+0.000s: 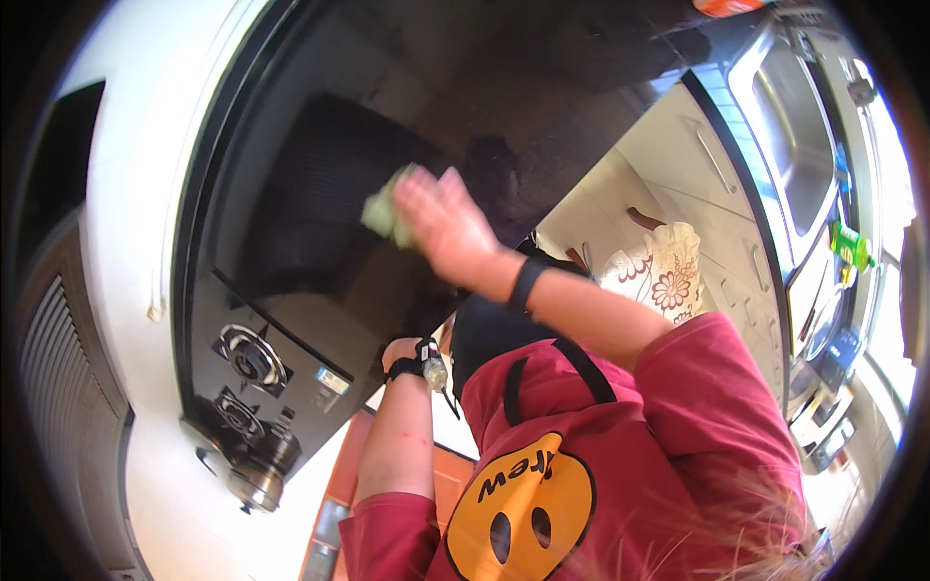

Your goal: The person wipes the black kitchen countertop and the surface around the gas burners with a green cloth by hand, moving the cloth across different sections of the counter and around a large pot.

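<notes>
My right hand (447,225), blurred and with a black band on its wrist, presses on a crumpled pale green cloth (390,210). The cloth lies under and beyond my fingers on a glossy black countertop (407,109). At the counter's near edge is my left hand (402,351), a black strap around its wrist. Its fingers are mostly hidden, so I cannot tell whether they grip anything. Beside that wrist sits a small clear-bodied item (434,372) with a black cord; what it is cannot be made out.
A gas hob (251,359) is set into the counter at left, with a metal pot (261,465) near its burners. A steel sink (792,138) stands at right, near a green bottle (850,247). A chair with a flowered cover (665,279) is by the drawers (716,156).
</notes>
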Available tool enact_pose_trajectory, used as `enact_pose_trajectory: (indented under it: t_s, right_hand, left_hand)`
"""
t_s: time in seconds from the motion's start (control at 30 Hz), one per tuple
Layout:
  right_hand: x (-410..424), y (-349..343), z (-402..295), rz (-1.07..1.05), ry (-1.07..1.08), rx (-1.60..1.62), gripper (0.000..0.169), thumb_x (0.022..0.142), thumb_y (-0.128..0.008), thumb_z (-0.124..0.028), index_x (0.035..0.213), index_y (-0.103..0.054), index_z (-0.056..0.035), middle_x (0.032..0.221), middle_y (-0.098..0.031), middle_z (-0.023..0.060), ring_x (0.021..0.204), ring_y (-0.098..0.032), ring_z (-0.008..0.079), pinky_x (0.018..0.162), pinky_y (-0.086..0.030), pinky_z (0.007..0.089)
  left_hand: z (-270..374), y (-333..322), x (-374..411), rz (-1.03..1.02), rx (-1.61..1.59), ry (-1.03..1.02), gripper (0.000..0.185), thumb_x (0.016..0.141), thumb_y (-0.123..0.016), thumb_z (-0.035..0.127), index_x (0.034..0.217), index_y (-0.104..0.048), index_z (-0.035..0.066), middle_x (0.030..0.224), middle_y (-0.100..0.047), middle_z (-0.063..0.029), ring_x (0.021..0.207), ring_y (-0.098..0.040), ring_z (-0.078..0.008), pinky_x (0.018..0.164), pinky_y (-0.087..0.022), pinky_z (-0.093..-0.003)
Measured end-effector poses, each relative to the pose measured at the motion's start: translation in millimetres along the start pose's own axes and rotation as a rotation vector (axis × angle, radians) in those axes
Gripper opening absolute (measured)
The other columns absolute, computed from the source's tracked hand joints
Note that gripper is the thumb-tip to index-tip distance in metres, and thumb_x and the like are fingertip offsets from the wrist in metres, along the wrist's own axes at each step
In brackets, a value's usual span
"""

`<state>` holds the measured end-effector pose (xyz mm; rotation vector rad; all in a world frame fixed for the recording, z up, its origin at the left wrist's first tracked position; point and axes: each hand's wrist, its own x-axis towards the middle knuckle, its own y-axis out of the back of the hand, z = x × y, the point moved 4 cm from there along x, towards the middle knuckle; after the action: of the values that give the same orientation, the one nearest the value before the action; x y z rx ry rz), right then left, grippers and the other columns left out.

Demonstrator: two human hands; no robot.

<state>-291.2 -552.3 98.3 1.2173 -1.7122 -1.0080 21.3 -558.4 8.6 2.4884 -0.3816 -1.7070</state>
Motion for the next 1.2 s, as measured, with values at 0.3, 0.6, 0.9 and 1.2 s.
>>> enact_pose_trajectory:
  t_s: [0.3, 0.6, 0.9, 1.2]
  right_hand:
    - [-39, -28, -33, -0.053, 0.301, 0.080, 0.064, 0.091, -0.058, -0.023, 0.152, -0.049, -0.0062, 0.162, -0.043, 0.0103, 0.154, -0.033, 0.0266, 0.129, -0.017, 0.0536]
    - [-64, 113, 313, 0.163, -0.557, -0.451, 0.062, 0.098, -0.055, -0.023, 0.156, -0.041, -0.0072, 0.164, -0.039, 0.0086, 0.154, -0.031, 0.0282, 0.120, -0.025, 0.0616]
    - [-64, 109, 328, 0.166, -0.754, -0.442, 0.062, 0.100, -0.046, -0.019, 0.159, -0.037, -0.0047, 0.169, -0.029, 0.0100, 0.160, -0.016, 0.0320, 0.125, -0.012, 0.0645]
    - [-56, 28, 67, -0.036, -0.197, -0.280, 0.069, 0.094, -0.052, -0.022, 0.158, -0.037, -0.0008, 0.168, -0.030, 0.0127, 0.159, -0.018, 0.0327, 0.127, -0.015, 0.0563]
  left_hand:
    - [-41, -24, 54, 0.344, -0.518, -0.259, 0.030, 0.078, -0.076, 0.030, 0.085, -0.077, 0.000, 0.092, -0.075, -0.0210, 0.089, -0.075, -0.0352, 0.079, -0.056, -0.0436]
    - [-27, -74, 15, 0.079, -2.169, 0.104, 0.086, 0.102, -0.019, 0.073, 0.133, -0.053, 0.001, 0.116, -0.069, -0.0166, 0.093, -0.070, -0.0300, 0.088, -0.060, -0.0451]
    - [-102, -127, -29, 0.057, -1.363, -0.264, 0.056, 0.110, -0.038, 0.051, 0.147, -0.049, 0.011, 0.134, -0.066, -0.0134, 0.118, -0.066, -0.0265, 0.095, -0.055, -0.0450]
    - [-119, -199, -23, 0.033, -1.321, -0.266, 0.046, 0.107, -0.050, 0.042, 0.142, -0.055, 0.012, 0.121, -0.070, -0.0088, 0.105, -0.070, -0.0214, 0.085, -0.055, -0.0415]
